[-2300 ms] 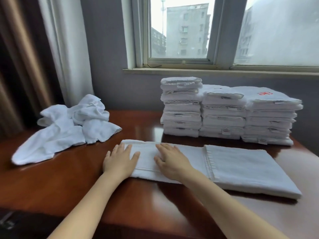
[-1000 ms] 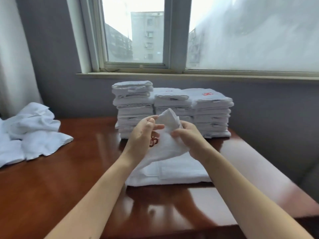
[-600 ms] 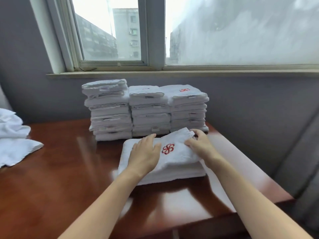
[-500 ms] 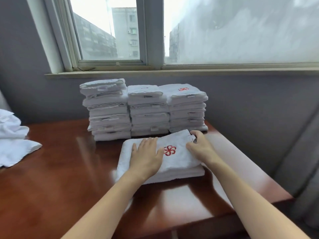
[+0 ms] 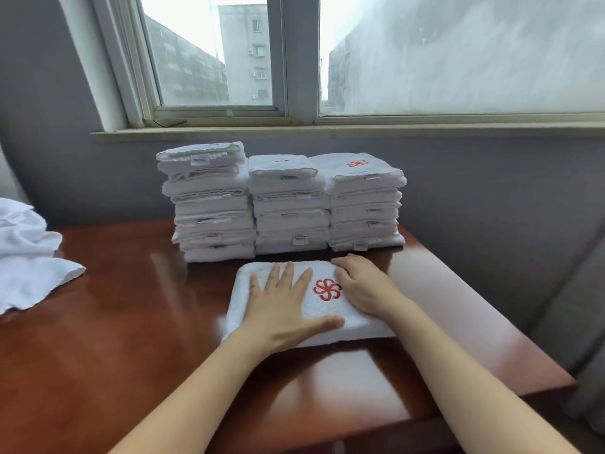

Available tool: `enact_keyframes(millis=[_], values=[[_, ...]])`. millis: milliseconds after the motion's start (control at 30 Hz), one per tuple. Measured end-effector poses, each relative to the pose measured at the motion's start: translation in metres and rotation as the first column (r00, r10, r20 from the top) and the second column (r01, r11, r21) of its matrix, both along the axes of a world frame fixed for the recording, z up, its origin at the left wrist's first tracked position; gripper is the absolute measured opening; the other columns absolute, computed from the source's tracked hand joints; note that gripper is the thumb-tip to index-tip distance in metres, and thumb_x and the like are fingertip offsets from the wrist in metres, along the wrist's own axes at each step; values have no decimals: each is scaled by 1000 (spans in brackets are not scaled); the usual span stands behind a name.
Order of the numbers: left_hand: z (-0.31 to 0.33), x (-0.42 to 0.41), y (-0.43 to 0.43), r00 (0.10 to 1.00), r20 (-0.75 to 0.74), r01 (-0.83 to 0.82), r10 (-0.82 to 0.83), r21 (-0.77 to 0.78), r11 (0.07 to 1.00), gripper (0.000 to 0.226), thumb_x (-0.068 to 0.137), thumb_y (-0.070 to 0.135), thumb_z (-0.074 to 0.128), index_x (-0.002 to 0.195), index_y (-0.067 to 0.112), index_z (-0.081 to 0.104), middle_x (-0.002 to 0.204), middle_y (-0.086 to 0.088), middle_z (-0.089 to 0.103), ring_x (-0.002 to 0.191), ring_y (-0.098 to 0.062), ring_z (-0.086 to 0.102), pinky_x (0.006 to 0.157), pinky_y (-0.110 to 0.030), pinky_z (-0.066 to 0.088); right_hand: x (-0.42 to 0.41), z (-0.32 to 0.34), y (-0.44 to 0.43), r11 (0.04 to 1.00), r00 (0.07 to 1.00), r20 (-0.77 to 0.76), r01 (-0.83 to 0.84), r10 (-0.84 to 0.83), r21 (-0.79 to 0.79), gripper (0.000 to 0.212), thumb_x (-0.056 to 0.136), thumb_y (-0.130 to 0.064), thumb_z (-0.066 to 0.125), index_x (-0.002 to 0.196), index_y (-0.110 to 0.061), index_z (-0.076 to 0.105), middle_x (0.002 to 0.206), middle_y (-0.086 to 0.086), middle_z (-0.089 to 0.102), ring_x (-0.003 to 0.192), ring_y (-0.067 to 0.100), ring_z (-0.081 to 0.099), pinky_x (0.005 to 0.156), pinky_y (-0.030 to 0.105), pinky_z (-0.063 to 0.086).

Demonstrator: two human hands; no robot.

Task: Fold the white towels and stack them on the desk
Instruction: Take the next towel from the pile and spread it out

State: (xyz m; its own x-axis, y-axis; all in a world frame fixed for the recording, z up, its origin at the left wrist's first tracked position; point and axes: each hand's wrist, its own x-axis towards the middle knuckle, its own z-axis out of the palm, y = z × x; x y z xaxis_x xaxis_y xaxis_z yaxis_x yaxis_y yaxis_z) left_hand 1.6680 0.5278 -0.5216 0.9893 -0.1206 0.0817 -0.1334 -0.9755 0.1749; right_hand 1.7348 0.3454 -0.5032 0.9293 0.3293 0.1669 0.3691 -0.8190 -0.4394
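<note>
Squarely before the person, a folded white towel lay flat on a dark wooden desk, with a red emblem facing up. Both hands rested on top of it and neither gripped it. The left hand lay palm down with its fingers spread and straight, to the left of the emblem. The right hand sat to the emblem's right, near the far right corner. Its fingers were loosely bent on the cloth, and no fold could be seen pinched.

The towel's long side ran left to right, parallel to a row of three piles of folded towels just beyond it. These were a left stack, a middle stack and a right stack, standing side by side. The towel sat near their feet, in front of the middle and right stacks. The left hand lined up roughly with the middle stack and the right hand with the right stack. The left stack looked slightly the tallest.

Judging from this, the fold looked finished. Stacking would mean taking hold at both short ends, then carrying the towel up and straight away from the body. Loose towels lay well apart at the desk's left edge, unfolded.
</note>
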Motion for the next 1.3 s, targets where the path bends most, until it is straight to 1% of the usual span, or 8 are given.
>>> enact_keyframes(millis=[333,533,700,800,933,1100,1167,1300], values=[[8,-19,34,973,55,222,-223,24,975,100,66,93,38,152,46,18,164,14,8,150,-4,-3,122,-41,-7,-18,4,4,983,999,31,47,-43,-178,45,101,-28,28,140,-19,49,139,8,53,128,26,44,109,37,29],[21,-36,80,968,80,239,-236,-19,971,92,64,89,52,146,51,33,159,19,24,147,4,6,121,-41,-12,-47,24,2,954,994,-37,87,-102,-289,49,91,-47,42,133,-23,53,131,5,58,119,27,53,99,38,42],[24,-51,113,996,52,74,-69,-102,992,82,74,73,64,146,45,37,160,11,25,148,-3,12,123,-38,3,-68,43,8,984,969,-243,7,-51,-179,51,83,-48,62,125,-20,57,122,-2,63,112,20,59,92,37,51],[21,-61,121,997,13,-67,70,-166,984,81,82,60,67,151,35,33,158,8,31,144,-9,28,118,-30,24,-75,43,13,999,900,-436,-10,30,48,36,83,-36,66,114,-20,56,97,-6,62,87,17,66,70,38,61],[20,-72,112,973,-47,-231,227,-283,931,62,92,47,58,148,28,40,132,4,59,125,-16,52,105,-33,41,-79,37,15,964,842,-533,63,88,259,71,88,-26,63,151,-21,30,117,-4,55,92,15,62,57,26,53],[35,-80,84,952,-262,-280,158,-534,798,33,101,28,45,133,25,50,113,1,61,95,-15,59,67,-21,45,-78,27,17,917,801,-569,68,184,393,42,86,-12,52,125,-25,60,119,-3,67,106,15,65,77,29,50],[40,-82,81,935,-330,-301,127,-552,778,34,97,22,49,131,23,49,113,-1,62,85,-13,55,64,-20,48,-81,30,17,902,791,-571,59,220,428,41,85,-8,50,119,-27,62,114,-5,69,100,13,66,70,25,50],[46,-85,86,924,-382,-312,28,-710,632,36,90,1,53,123,16,56,112,-9,68,84,-14,63,72,-24,56,-79,31,11,855,763,-588,93,268,511,73,84,-4,55,149,-28,33,126,1,60,81,11,68,62,25,52]])
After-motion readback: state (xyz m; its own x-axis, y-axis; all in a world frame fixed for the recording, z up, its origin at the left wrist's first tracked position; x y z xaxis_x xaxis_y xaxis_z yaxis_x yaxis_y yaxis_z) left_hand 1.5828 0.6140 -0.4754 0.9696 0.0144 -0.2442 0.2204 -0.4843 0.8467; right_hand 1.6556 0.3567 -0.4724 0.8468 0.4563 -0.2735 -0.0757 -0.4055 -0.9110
